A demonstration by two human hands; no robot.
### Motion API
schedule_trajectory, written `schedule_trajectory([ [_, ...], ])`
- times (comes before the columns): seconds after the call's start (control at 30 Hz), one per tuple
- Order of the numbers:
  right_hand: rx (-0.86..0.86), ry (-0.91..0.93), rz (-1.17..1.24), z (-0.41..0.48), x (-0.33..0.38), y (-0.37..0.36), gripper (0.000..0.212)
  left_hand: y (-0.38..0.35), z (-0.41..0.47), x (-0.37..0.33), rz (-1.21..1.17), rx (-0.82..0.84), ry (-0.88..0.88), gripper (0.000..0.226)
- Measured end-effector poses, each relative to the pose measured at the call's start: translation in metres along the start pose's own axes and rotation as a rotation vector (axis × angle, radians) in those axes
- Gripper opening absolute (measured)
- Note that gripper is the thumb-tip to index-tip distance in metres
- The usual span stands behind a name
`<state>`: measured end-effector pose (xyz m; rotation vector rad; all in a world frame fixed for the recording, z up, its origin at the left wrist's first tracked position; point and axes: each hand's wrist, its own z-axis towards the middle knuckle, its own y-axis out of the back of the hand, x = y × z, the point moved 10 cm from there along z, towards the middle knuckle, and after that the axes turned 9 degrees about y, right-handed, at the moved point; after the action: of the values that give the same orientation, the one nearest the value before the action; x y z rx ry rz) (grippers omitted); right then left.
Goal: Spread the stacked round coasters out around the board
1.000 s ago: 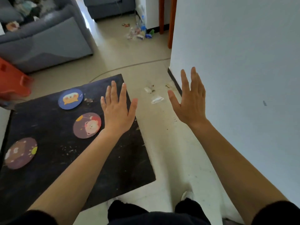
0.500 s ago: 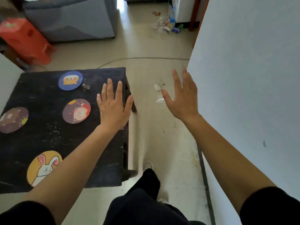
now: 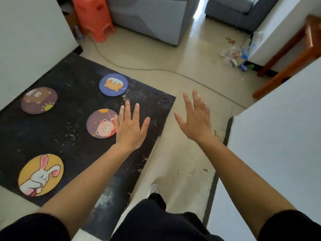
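Note:
Several round coasters lie apart on the black board (image 3: 73,136): a blue one with an orange animal (image 3: 113,84) at the far side, a brown one (image 3: 39,100) at the left, a purple one with a bear (image 3: 102,123) in the middle, and a yellow rabbit one (image 3: 41,174) near the front left. My left hand (image 3: 130,127) hovers flat with fingers apart over the board, just right of the purple coaster and covering its edge. My right hand (image 3: 195,120) is spread open over the floor beyond the board's right edge. Neither hand holds anything.
White walls stand at the left (image 3: 31,40) and right (image 3: 278,136). An orange stool (image 3: 93,16) and a grey sofa (image 3: 147,18) are at the back. A cable (image 3: 156,69) runs across the floor, litter (image 3: 238,56) lies by a wooden frame (image 3: 288,54), and my legs (image 3: 156,218) are below.
The view has swung left and the rabbit coaster has come fully into sight. Both hands stay spread and empty, held in much the same pose over the board's right edge and the floor.

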<state>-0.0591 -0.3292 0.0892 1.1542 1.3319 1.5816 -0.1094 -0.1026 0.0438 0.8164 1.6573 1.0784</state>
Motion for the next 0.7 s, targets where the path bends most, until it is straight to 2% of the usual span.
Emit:
schedule_trajectory([
  [0.27, 0.138, 0.322, 0.014, 0.124, 0.1, -0.038, 0.075, 0.024, 0.027, 0.083, -0.072, -0.051, 0.321, 0.073],
  [0.5, 0.454, 0.492, 0.227, 0.187, 0.186, -0.128, 0.076, -0.036, 0.023, 0.184, -0.587, 0.064, 0.961, 0.064],
  [0.57, 0.582, 0.512, 0.259, 0.197, 0.202, -0.161, 0.076, -0.053, 0.017, 0.202, -0.715, 0.038, 1.132, 0.059],
  [0.63, 0.709, 0.52, 0.265, 0.204, 0.212, -0.193, 0.075, -0.067, 0.01, 0.213, -0.826, -0.005, 1.294, 0.067],
  [0.7, 0.806, 0.544, 0.268, 0.207, 0.22, -0.22, 0.072, -0.081, 0.009, 0.218, -0.909, -0.063, 1.391, 0.065],
])
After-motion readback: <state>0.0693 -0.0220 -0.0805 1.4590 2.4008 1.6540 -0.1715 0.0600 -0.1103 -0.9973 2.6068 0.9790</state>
